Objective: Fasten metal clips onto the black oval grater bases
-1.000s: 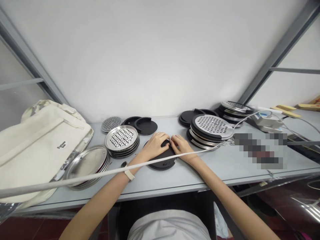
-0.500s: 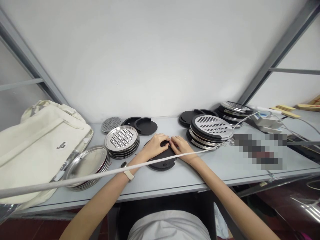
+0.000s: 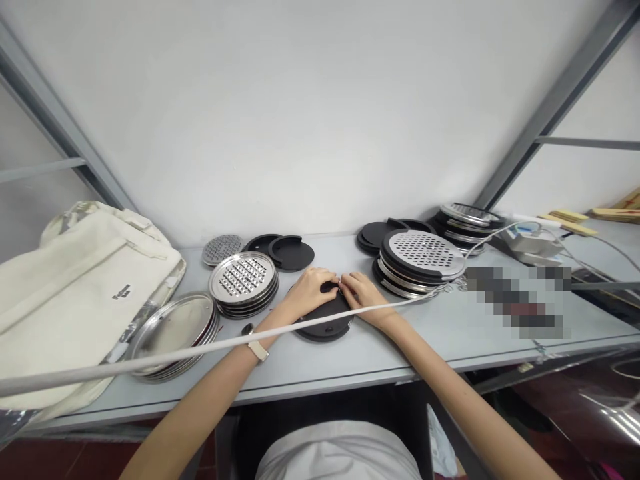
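A black round plate point(image 3: 327, 321) lies flat on the table in front of me, a small knob or hole near its near edge. My left hand point(image 3: 314, 291) reaches over its left side, fingers curled and closed at the far rim. From the right, my right hand point(image 3: 364, 295) is closed at the same rim, its fingertips almost meeting the left ones. Whether a small part sits between the fingertips is hidden. Left of the plate stands a stack of metal grater discs point(image 3: 243, 279); to the right is a stack of black-rimmed grater discs point(image 3: 425, 255).
A white cord point(image 3: 200, 348) stretches across the view in front of my wrists. Plain metal discs point(image 3: 175, 330) and a cream bag point(image 3: 85, 293) are at left. More black round plates point(image 3: 293, 253) lie by the wall. Another disc stack point(image 3: 467, 223) and a white device point(image 3: 535, 241) stand at right.
The fingers of my right hand have shifted very slightly at the plate's far rim. Otherwise both hands and the plate stay in place.
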`<state>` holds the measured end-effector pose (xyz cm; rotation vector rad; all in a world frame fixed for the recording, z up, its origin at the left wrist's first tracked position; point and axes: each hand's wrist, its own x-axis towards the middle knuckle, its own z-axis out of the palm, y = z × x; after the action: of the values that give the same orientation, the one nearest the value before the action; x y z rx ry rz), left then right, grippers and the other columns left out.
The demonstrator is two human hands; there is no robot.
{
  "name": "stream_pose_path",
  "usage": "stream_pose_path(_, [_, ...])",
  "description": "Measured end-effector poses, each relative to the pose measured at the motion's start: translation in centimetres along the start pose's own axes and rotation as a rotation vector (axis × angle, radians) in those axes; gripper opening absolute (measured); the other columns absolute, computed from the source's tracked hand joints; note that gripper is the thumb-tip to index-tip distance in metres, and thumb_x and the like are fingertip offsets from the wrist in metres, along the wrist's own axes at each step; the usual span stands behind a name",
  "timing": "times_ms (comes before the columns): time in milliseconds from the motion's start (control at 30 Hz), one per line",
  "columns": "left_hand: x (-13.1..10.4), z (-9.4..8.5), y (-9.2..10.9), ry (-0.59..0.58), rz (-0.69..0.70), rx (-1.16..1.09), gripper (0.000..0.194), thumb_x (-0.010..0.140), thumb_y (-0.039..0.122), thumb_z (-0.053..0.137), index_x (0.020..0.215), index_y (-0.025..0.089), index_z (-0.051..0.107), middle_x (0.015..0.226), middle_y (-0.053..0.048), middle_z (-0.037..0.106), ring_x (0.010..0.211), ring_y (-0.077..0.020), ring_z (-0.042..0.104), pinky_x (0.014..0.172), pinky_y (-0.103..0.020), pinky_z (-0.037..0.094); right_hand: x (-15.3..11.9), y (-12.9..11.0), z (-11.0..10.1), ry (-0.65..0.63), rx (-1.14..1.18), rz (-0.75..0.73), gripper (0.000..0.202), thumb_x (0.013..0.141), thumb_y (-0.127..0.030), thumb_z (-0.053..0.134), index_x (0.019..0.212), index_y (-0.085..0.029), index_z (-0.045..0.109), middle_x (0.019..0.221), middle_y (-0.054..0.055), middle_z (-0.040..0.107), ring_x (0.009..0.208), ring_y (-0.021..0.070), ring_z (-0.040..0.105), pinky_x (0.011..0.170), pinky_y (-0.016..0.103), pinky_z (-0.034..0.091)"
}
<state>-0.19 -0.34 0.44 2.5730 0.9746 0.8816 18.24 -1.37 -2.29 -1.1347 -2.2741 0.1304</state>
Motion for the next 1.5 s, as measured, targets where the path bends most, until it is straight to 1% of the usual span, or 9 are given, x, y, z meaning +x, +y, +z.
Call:
stream_pose_path(267, [-0.01, 0.09, -0.06, -0.009, 0.018, -0.011, 0.005, 0.083, 0.016, 0.058, 0.085, 0.017, 0.063, 0.086, -0.002, 0.064, 0.083, -0.0168, 0.059, 0.085, -0.031, 0.042, -0.02, 0.01, 0.0, 0.009, -0.006, 0.005, 0.016, 0.091, -0.016, 0.041, 0.082, -0.02, 0.053, 0.076, 0.005, 0.052, 0.075, 0.0201, 0.049, 0.071, 0.032, 0.041])
stream_pose_path(300, [-0.05, 0.05, 0.03, -0.009, 0.023, -0.011, 0.006, 0.083, 0.015, 0.058, 0.086, 0.017, 0.063, 0.088, -0.002, 0.063, 0.085, -0.0169, 0.059, 0.086, -0.032, 0.042, -0.01, -0.02, -0.02, 0.009, -0.003, 0.002, 0.016, 0.092, -0.016, 0.041, 0.082, -0.02, 0.052, 0.076, 0.005, 0.052, 0.075, 0.02, 0.049, 0.071, 0.032, 0.041])
stream_pose_path(433, [-0.16, -0.1, 0.37, 0.008, 0.031, -0.007, 0.013, 0.083, 0.014, 0.056, 0.093, 0.018, 0.063, 0.108, -0.005, 0.059, 0.101, -0.0196, 0.056, 0.093, -0.035, 0.041, 0.04, -0.15, -0.14, 0.011, 0.008, -0.002, 0.017, 0.092, -0.015, 0.04, 0.08, -0.02, 0.051, 0.075, 0.004, 0.051, 0.074, 0.0196, 0.049, 0.07, 0.031, 0.041])
stream_pose_path(467, [-0.18, -0.12, 0.42, 0.01, 0.031, -0.007, 0.013, 0.083, 0.014, 0.056, 0.093, 0.018, 0.063, 0.109, -0.005, 0.058, 0.101, -0.0199, 0.055, 0.093, -0.035, 0.041, 0.05, -0.18, -0.17, 0.012, 0.01, -0.002, 0.017, 0.091, -0.015, 0.04, 0.079, -0.02, 0.051, 0.075, 0.004, 0.051, 0.073, 0.0195, 0.049, 0.07, 0.031, 0.041])
stream_pose_path(600, [-0.2, -0.11, 0.41, -0.001, 0.034, -0.014, 0.011, 0.083, 0.013, 0.055, 0.09, 0.018, 0.062, 0.098, -0.003, 0.059, 0.092, -0.0179, 0.056, 0.088, -0.032, 0.043, 0.05, -0.22, -0.24, 0.014, 0.016, 0.001, 0.018, 0.091, -0.015, 0.04, 0.077, -0.021, 0.049, 0.074, 0.004, 0.05, 0.073, 0.0194, 0.049, 0.069, 0.031, 0.041])
stream_pose_path(733, [-0.29, -0.02, 0.27, -0.001, 0.032, -0.028, 0.011, 0.085, 0.014, 0.054, 0.092, 0.018, 0.062, 0.093, -0.003, 0.06, 0.088, -0.0173, 0.056, 0.085, -0.031, 0.044, 0.04, -0.2, -0.23, 0.012, 0.019, 0.002, 0.018, 0.091, -0.015, 0.04, 0.077, -0.02, 0.049, 0.074, 0.004, 0.05, 0.073, 0.0194, 0.049, 0.07, 0.031, 0.041])
stream_pose_path(933, [-0.28, 0.09, 0.01, -0.005, 0.021, -0.067, 0.013, 0.086, 0.016, 0.055, 0.097, 0.017, 0.062, 0.093, -0.004, 0.063, 0.088, -0.018, 0.058, 0.083, -0.03, 0.045, 0.07, -0.36, -0.35, 0.015, 0.019, 0.006, 0.017, 0.092, -0.015, 0.04, 0.079, -0.02, 0.05, 0.074, 0.004, 0.051, 0.074, 0.0194, 0.049, 0.069, 0.03, 0.041])
stream_pose_path(1233, [-0.17, -0.21, 0.28, -0.022, 0.015, -0.121, 0.011, 0.086, 0.016, 0.054, 0.092, 0.017, 0.064, 0.091, -0.004, 0.064, 0.084, -0.0172, 0.059, 0.079, -0.029, 0.046, 0.03, -0.17, -0.08, 0.014, 0.011, 0.005, 0.017, 0.092, -0.015, 0.041, 0.08, -0.02, 0.053, 0.075, 0.004, 0.052, 0.074, 0.0194, 0.05, 0.07, 0.03, 0.041])
stream_pose_path(1500, [0.07, -0.25, 0.2, -0.038, 0.007, -0.136, 0.009, 0.086, 0.017, 0.055, 0.089, 0.016, 0.064, 0.089, -0.004, 0.064, 0.081, -0.0172, 0.059, 0.077, -0.029, 0.046, 0.03, -0.32, -0.41, 0.001, -0.025, 0.009, 0.02, 0.091, -0.013, 0.04, 0.078, -0.02, 0.053, 0.072, 0.004, 0.053, 0.071, 0.0198, 0.048, 0.069, 0.031, 0.039])
